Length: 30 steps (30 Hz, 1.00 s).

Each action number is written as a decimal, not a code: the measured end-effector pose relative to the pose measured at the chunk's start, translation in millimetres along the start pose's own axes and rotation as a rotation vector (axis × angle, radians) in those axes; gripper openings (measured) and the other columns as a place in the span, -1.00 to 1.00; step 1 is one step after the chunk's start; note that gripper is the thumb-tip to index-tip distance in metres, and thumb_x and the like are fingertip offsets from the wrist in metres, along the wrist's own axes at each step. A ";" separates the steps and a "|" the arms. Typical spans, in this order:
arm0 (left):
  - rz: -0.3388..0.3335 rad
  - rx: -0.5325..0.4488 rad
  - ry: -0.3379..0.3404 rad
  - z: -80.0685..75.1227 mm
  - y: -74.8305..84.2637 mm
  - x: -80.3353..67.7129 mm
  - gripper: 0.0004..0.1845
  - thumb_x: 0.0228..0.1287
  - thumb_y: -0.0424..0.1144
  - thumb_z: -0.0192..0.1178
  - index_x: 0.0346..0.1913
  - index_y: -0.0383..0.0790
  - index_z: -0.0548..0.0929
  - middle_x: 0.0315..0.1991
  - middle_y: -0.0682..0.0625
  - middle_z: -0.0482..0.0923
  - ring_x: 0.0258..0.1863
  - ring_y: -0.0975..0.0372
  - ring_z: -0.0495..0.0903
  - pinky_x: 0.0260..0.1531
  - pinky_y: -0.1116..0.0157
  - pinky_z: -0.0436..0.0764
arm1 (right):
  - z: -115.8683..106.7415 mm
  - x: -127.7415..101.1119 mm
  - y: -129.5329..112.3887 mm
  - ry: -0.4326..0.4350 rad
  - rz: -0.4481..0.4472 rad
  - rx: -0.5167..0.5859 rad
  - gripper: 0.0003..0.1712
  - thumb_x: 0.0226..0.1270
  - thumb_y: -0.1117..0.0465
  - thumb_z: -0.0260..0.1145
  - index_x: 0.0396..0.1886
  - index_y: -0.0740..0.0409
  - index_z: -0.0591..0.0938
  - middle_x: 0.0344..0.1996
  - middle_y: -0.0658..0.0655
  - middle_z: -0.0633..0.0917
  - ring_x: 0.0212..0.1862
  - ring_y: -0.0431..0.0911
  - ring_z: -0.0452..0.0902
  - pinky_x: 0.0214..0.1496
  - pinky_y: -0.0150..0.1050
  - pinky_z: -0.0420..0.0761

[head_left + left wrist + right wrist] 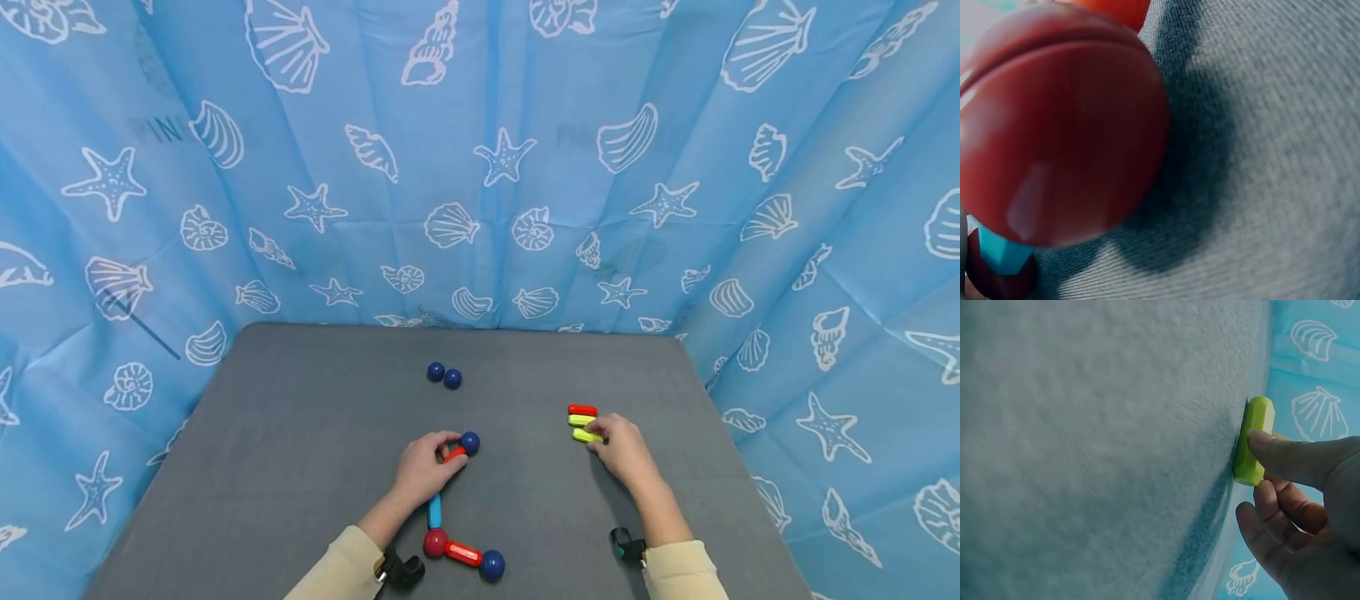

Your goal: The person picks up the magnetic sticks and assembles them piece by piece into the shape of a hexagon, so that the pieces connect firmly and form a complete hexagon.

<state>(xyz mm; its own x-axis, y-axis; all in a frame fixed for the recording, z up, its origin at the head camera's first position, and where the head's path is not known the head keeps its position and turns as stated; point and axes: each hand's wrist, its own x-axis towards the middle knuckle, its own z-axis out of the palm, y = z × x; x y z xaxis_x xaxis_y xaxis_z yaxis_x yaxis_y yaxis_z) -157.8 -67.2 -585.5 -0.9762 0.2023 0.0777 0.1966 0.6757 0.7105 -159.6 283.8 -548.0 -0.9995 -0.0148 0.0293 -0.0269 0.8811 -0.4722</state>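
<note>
Risk sits with the right hand (621, 450), whose fingers pinch the nearest yellow-green stick (587, 435) beside its stacked neighbours; a snag could drag those along. The left hand (424, 471) curls round a red stick (454, 453) touching a blue ball (470, 442). The tabletop (300, 433) leaves room all around, edges well apart.
</note>
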 end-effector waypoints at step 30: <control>0.000 -0.032 0.016 1.2 -1.6 1.1 -0.65 0.22 -0.04 0.42 0.04 -0.05 0.73 -0.51 0.22 0.41 -0.56 0.37 0.32 -0.43 0.39 0.32 | 7.1 3.6 -58.2 -0.029 -0.141 0.019 -0.69 0.14 0.33 0.53 -0.09 0.09 0.75 -0.15 0.05 0.71 -0.10 -0.04 0.63 0.03 0.00 0.61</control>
<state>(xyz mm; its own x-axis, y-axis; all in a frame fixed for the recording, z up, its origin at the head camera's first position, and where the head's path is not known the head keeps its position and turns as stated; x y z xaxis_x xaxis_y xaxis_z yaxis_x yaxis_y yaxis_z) -159.1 -67.3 -587.4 -0.9776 0.1907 0.0892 0.1941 0.6523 0.7327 -161.8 229.2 -526.6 -0.9859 -0.1513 0.0715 -0.1670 0.8602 -0.4819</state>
